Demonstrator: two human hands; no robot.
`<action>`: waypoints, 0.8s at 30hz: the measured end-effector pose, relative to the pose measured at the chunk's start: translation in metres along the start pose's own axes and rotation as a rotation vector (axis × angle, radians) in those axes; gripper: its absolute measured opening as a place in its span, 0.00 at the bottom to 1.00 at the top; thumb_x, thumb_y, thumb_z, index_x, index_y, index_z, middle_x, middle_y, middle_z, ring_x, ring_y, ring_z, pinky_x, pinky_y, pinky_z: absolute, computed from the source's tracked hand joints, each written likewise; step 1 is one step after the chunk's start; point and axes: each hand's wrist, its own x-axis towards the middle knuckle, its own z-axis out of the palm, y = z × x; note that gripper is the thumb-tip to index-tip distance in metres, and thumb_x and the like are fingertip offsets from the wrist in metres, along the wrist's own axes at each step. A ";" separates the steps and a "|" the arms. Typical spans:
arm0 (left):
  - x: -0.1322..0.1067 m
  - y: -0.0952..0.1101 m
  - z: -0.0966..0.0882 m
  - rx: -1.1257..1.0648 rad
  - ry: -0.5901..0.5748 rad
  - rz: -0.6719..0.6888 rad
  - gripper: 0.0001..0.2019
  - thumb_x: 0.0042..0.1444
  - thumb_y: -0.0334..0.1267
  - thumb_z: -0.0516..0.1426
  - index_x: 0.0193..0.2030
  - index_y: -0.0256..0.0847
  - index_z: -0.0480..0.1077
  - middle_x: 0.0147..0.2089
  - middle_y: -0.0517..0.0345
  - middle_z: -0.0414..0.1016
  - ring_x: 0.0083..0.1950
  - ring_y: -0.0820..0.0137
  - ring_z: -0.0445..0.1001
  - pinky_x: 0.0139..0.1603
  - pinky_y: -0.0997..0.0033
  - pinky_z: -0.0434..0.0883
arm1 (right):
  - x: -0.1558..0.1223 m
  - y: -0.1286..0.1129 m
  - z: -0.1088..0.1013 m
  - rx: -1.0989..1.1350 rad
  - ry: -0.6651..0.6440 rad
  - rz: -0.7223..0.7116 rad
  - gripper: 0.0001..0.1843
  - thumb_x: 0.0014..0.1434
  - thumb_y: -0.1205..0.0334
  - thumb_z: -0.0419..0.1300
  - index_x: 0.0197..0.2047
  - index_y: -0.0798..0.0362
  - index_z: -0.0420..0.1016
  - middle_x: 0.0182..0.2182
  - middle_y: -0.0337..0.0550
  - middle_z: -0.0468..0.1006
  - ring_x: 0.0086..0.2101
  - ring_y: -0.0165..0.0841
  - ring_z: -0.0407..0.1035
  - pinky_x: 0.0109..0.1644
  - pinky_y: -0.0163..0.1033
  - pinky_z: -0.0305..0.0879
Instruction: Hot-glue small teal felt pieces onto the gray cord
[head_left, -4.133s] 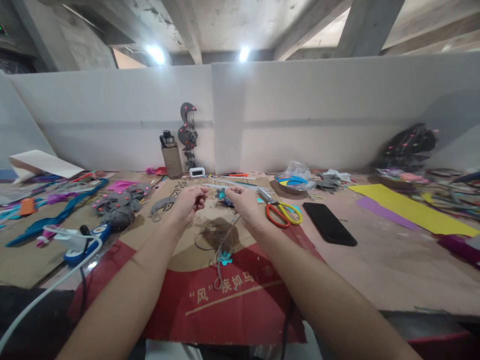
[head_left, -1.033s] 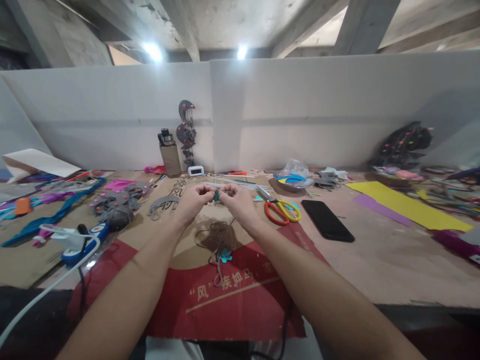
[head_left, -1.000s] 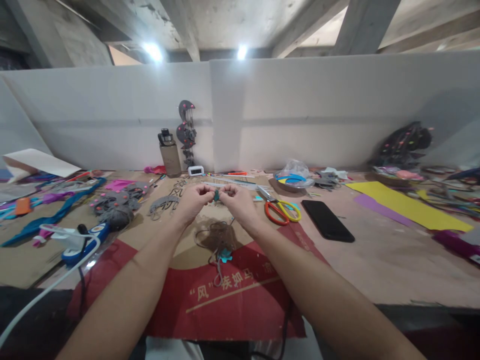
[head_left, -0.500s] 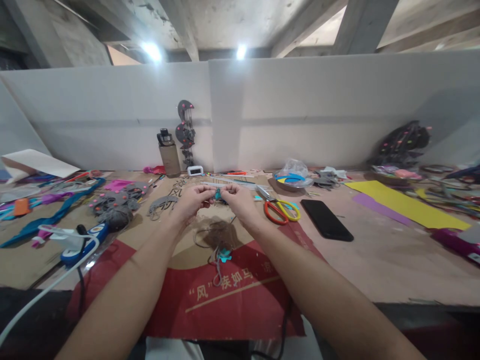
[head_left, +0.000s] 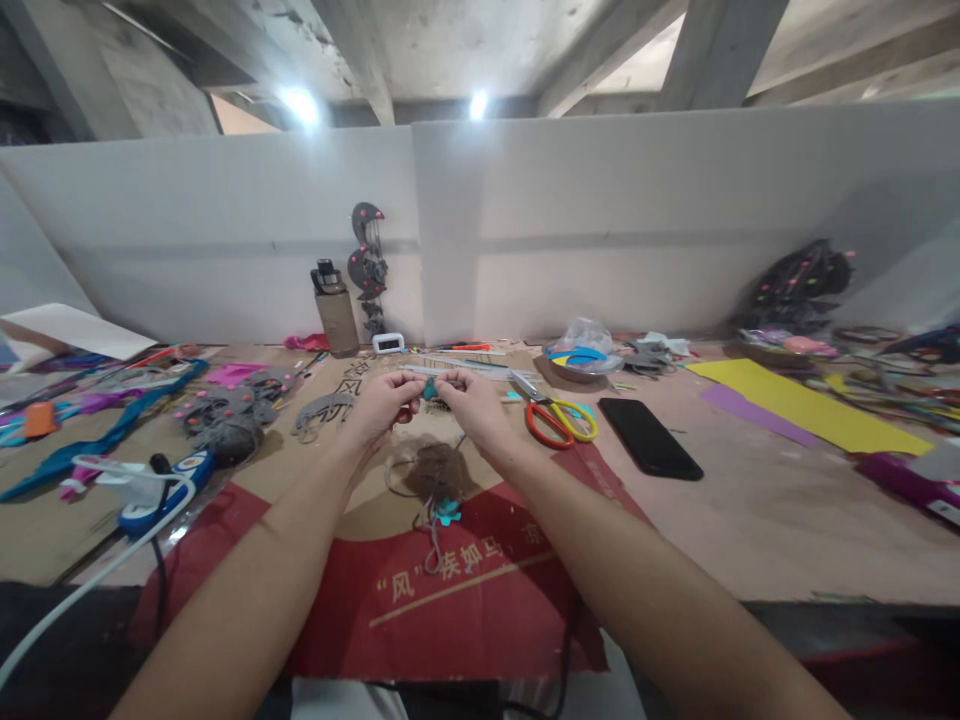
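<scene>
Between my fingertips is a small teal piece, too small to make out in detail. My left hand pinches it from the left, and my right hand pinches it from the right. Below them, a tangle of grey yarn trails over the red and brown cardboard sheet. A turquoise flower-shaped cutout lies at the yarn. To the right of my right hand lie scissors with one orange-red and one yellow handle.
A black phone lies right of the scissors. Behind them stands a bowl with blue pieces and a plastic bag. Bottle and small white clock-like device stand near the back wall. A blue power strip with white cable sits left.
Both hands stay together at nearly the same spot, with the teal piece turned slightly between the fingertips. The whole view has shifted a little.
</scene>
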 end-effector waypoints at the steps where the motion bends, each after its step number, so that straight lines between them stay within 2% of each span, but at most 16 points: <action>1: 0.000 0.000 0.000 -0.018 0.004 -0.003 0.11 0.42 0.40 0.62 0.29 0.35 0.70 0.17 0.63 0.64 0.16 0.81 0.58 0.14 0.82 0.49 | 0.000 0.000 0.000 0.001 -0.015 -0.004 0.11 0.48 0.56 0.56 0.31 0.55 0.71 0.20 0.33 0.65 0.21 0.24 0.55 0.26 0.31 0.51; 5: 0.003 -0.002 -0.002 -0.063 0.037 0.005 0.11 0.42 0.39 0.62 0.30 0.35 0.70 0.17 0.60 0.68 0.16 0.80 0.61 0.13 0.82 0.53 | 0.000 0.002 0.001 0.008 -0.054 -0.007 0.13 0.50 0.56 0.55 0.35 0.55 0.72 0.21 0.32 0.65 0.20 0.24 0.52 0.26 0.31 0.51; 9: 0.003 -0.003 -0.002 -0.049 0.038 0.024 0.12 0.42 0.40 0.63 0.31 0.34 0.70 0.20 0.57 0.71 0.16 0.79 0.64 0.15 0.82 0.58 | 0.002 0.006 0.001 0.005 -0.024 -0.020 0.13 0.49 0.56 0.56 0.35 0.56 0.73 0.23 0.35 0.68 0.23 0.25 0.56 0.28 0.32 0.54; 16: -0.002 0.001 0.002 -0.031 -0.033 0.043 0.13 0.42 0.40 0.64 0.32 0.33 0.71 0.23 0.58 0.70 0.22 0.76 0.69 0.17 0.81 0.63 | 0.002 0.007 0.000 -0.017 0.027 -0.036 0.11 0.47 0.56 0.56 0.30 0.56 0.72 0.21 0.33 0.66 0.22 0.25 0.55 0.27 0.32 0.52; 20: -0.002 0.001 0.003 -0.012 -0.032 0.043 0.14 0.40 0.40 0.64 0.33 0.34 0.71 0.25 0.59 0.71 0.22 0.76 0.69 0.17 0.80 0.63 | 0.000 0.004 0.000 -0.036 0.021 -0.021 0.10 0.47 0.57 0.55 0.29 0.55 0.70 0.20 0.33 0.65 0.21 0.25 0.55 0.25 0.32 0.50; 24: 0.001 -0.005 0.001 0.017 0.004 0.057 0.13 0.41 0.41 0.63 0.31 0.34 0.70 0.20 0.61 0.69 0.18 0.78 0.66 0.15 0.81 0.59 | -0.001 0.003 0.002 -0.053 -0.014 -0.042 0.10 0.48 0.57 0.55 0.31 0.55 0.70 0.21 0.33 0.64 0.23 0.25 0.56 0.27 0.32 0.52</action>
